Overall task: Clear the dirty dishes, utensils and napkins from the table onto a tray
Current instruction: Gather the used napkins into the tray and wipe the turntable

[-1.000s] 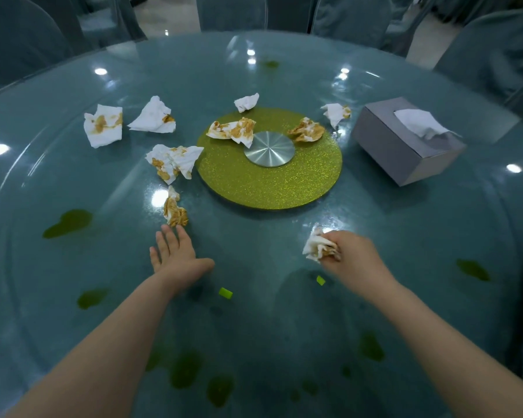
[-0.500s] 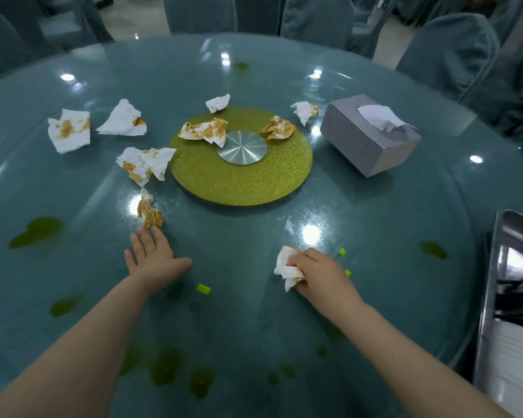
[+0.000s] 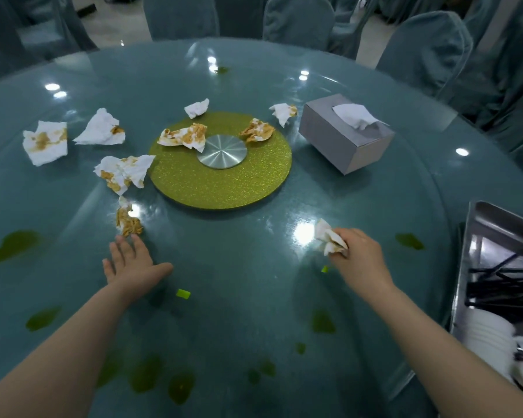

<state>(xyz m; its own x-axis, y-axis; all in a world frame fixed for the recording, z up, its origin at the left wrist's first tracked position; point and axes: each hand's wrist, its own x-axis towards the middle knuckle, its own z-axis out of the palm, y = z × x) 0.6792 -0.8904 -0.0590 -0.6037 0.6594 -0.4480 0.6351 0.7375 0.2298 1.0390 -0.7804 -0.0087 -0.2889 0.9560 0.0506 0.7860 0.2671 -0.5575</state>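
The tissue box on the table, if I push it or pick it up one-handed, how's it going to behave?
The tissue box looks like thin card with a tissue sticking out, so probably light and easily dented by a hard squeeze. On the glossy glass table it would likely slide rather than tip, since it sits low and wide. The tissue would probably pull free if grabbed.

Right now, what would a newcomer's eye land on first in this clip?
Probably the stained, crumpled napkins scattered over the left and far side of the glass table, around and on the glittery yellow-green disc at its centre. Next, the right hand gripping a balled napkin, with the metal tray at the right edge.
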